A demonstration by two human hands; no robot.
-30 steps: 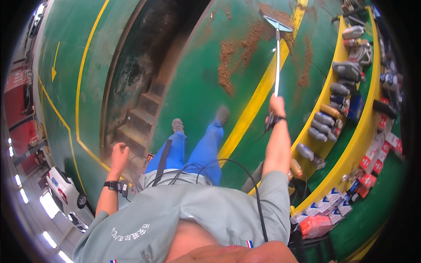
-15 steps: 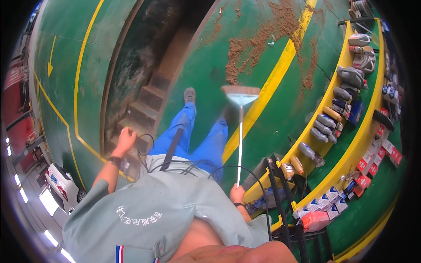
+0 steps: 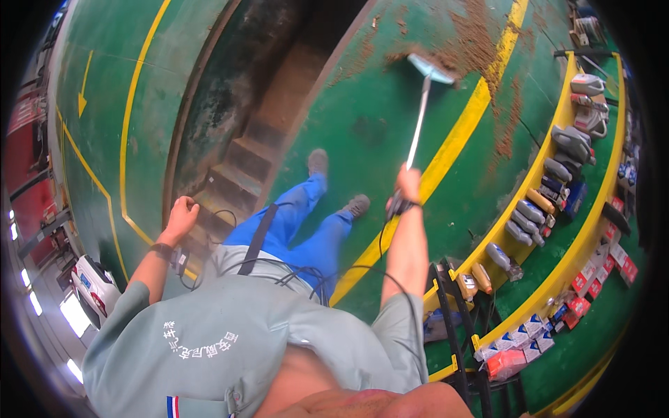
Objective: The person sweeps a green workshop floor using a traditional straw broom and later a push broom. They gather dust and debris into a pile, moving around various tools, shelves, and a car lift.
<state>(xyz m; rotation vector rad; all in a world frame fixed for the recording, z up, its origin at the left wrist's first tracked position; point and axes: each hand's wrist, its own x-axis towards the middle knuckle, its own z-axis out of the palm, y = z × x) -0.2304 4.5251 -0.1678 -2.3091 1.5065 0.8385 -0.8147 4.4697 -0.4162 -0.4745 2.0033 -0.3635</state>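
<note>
My right hand (image 3: 409, 182) is wrapped round the pale handle of a broom (image 3: 420, 118), arm stretched forward. The broom's light-blue head (image 3: 430, 69) is tilted on the green floor, against scattered brown dirt (image 3: 468, 43) beyond my feet. My left hand (image 3: 182, 214) hangs to the left, above the pit steps, its fingers loosely curled with nothing seen in them. Dark bands are on both wrists, with black cables running across my waist.
A sunken pit with steps (image 3: 233, 174) lies left of my feet. To the right, a yellow-edged shelf (image 3: 524, 216) holds bottles and boxes. A yellow line (image 3: 453, 150) crosses the green floor. A white car (image 3: 97, 285) stands far left.
My right hand has swung forward from beside my hip, pushing the broom head away into the dirt. My left hand has shifted slightly left. My feet appear farther right.
</note>
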